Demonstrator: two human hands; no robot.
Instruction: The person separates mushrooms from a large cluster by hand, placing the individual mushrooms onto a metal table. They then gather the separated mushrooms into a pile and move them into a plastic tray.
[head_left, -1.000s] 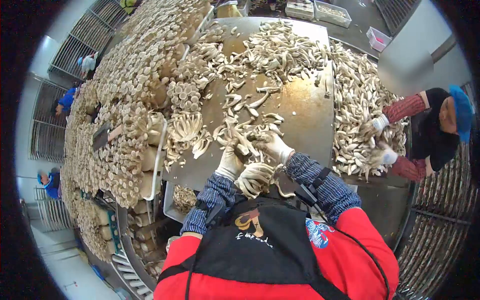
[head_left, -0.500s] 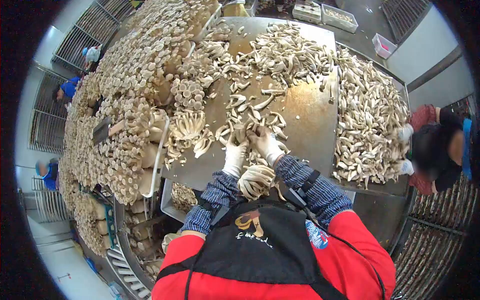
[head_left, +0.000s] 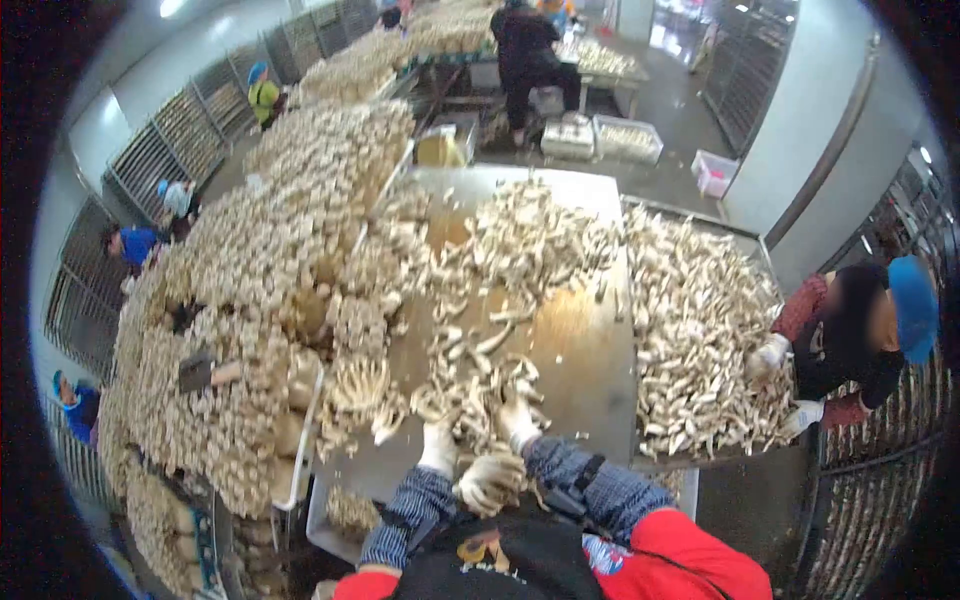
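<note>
head view: camera tilted up since half a second ago; left hand and right hand, close together then, now spread apart at the loose mushrooms on the near part of the bench. fingers blurred among the pieces, cannot tell if either hand grips any. mushroom clump again lies between the striped sleeves.

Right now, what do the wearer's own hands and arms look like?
White gloves cover the left hand and right hand. Dark blue-and-white striped sleeve covers wrap both forearms, with a dark strap on the right; bright red sleeves show above.
</note>
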